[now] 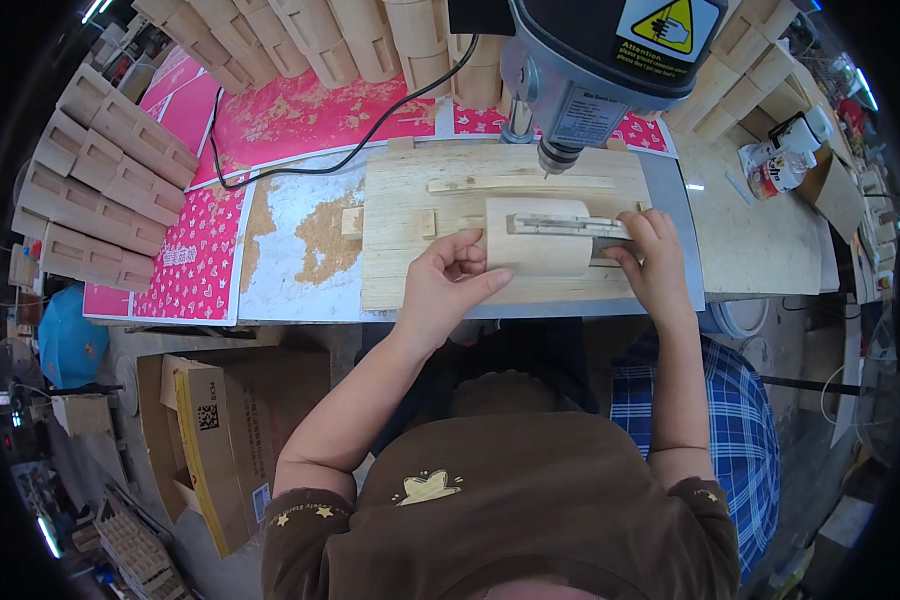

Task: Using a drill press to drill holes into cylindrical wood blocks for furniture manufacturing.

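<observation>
A pale, rounded wooden block (pixel 538 258) lies on a flat wooden board (pixel 395 278) below the chuck (pixel 558 156) of a small bench drill. My left hand (pixel 442 290) grips the block's left end, thumb along the front and fingers curled at the side. Across the block's top runs a narrow, worn strip (pixel 560 225) with a slot-like groove. My right hand (pixel 660 260) pinches this strip at its right end, thumb below and fingers above. The drill bit's tip hangs above the block, apart from it. A thin wooden rail (pixel 510 184) runs behind the block on the board.
Stacked wooden blocks with rectangular recesses (pixel 110 205) stand at the left, with more along the back. A black cable (pixel 360 148) crosses the sawdust-strewn pink sheet (pixel 310 115). Containers (pixel 778 165) stand at the right. A cardboard box (pixel 240 430) sits below the table's left side.
</observation>
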Demonstrator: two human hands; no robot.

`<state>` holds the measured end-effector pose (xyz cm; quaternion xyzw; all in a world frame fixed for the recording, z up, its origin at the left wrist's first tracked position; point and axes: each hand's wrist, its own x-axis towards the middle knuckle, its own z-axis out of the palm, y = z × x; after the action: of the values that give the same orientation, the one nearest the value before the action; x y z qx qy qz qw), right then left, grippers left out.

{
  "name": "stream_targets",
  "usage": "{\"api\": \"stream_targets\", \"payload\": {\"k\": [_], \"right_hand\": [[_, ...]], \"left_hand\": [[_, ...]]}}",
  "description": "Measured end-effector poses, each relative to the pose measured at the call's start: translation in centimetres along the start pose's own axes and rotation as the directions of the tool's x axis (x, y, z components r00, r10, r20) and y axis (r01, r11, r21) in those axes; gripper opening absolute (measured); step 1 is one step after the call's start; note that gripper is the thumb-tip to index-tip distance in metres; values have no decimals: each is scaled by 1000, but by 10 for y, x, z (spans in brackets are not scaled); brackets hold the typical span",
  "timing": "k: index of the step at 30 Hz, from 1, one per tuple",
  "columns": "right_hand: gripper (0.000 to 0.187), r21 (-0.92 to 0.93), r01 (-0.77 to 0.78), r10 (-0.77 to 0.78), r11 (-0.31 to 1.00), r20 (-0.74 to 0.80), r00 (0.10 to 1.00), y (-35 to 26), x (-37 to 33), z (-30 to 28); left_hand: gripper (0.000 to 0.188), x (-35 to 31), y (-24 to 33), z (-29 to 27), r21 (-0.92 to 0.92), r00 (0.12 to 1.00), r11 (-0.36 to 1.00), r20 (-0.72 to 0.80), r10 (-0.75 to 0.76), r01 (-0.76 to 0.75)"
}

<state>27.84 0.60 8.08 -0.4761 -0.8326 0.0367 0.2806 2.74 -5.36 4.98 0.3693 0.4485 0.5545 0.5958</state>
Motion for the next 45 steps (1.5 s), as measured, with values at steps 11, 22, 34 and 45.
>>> {"api": "stream_targets", "payload": {"k": [11,22,34,45], "right_hand": [[39,3,18,-18,1000,-34,999,12,19,12],[42,24,21,-20,999,-40,999,6,43,37],[82,48,-83,86,995,-62,994,2,39,44],[41,757,140,298,639,-411,861,-14,156,-85]], "left_hand": [[61,20,-2,-6,652,914,650,196,354,-391],[74,46,-24,-42,899,874,265,209,440,-348],[60,50,-25,-38,791,837,425,189,513,-440],[38,56,-24,-52,860,817,234,297,494,-454]]}}
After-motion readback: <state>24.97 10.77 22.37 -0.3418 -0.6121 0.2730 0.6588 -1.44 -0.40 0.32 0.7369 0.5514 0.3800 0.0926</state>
